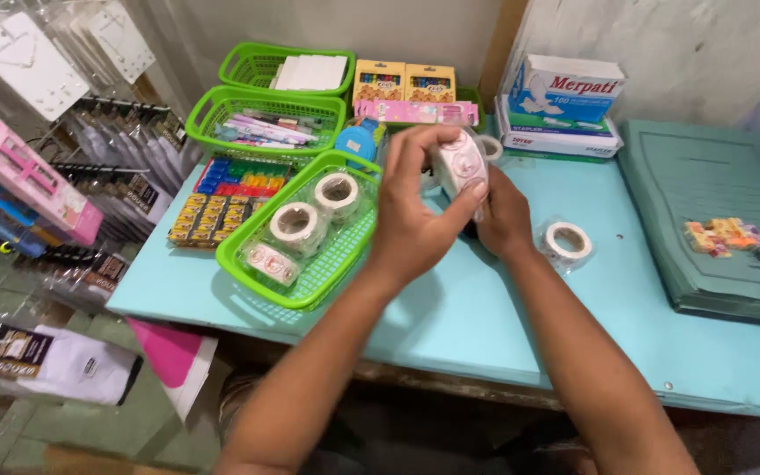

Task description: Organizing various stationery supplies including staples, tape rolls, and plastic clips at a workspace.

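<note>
My left hand (415, 211) grips a wrapped white roll of tape with pink marks (461, 164), held up over the light blue table (477, 317). My right hand (501, 215) is just behind and below it, touching the same roll from the far side; its fingers are mostly hidden. A green plastic basket (332, 273) to the left holds three wrapped tape rolls (296, 224). One more wrapped tape roll (566, 242) lies on the table to the right of my hands.
Two more green baskets (222, 105) with pens and white cards stand at the back. Crayon boxes (402, 84), colourful small packs (222, 198), stapler-refill boxes (565, 97) and a stack of green folders (705, 220) surround the spot. Hanging goods fill the left side.
</note>
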